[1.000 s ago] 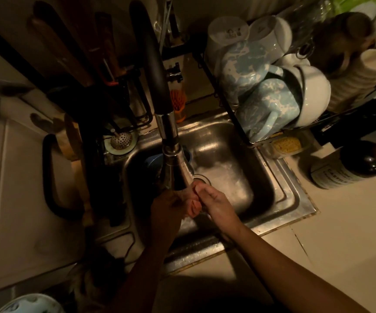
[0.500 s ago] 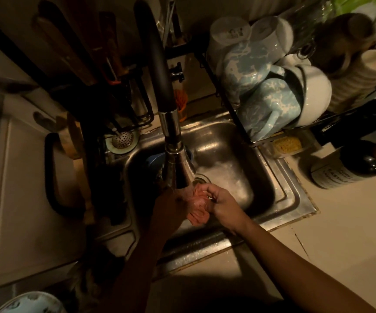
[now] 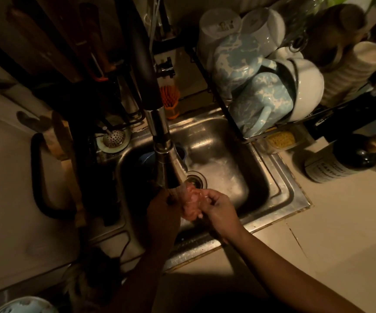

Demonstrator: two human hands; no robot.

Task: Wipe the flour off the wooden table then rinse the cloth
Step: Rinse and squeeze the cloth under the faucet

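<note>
A bunched pink cloth [image 3: 190,203] sits between both my hands over the steel sink [image 3: 279,199], right under the spray head of the tall faucet [image 3: 171,170]. Water runs onto it. My left hand [image 3: 161,211] grips the cloth from the left, in deep shadow. My right hand [image 3: 219,207] pinches the cloth from the right with curled fingers. The drain [image 3: 197,179] shows just behind the cloth. No wooden table is in view.
A dish rack [image 3: 234,123] with blue and white mugs stands at the sink's back right. A dark bottle [image 3: 345,161] lies on the right counter. A white board [image 3: 9,195] with a black handle lies left. A strainer [image 3: 112,137] and orange brush [image 3: 170,101] sit behind the sink.
Both hands have kneaded the cloth under the running water and shifted slightly; more of the pink cloth shows between them now.
</note>
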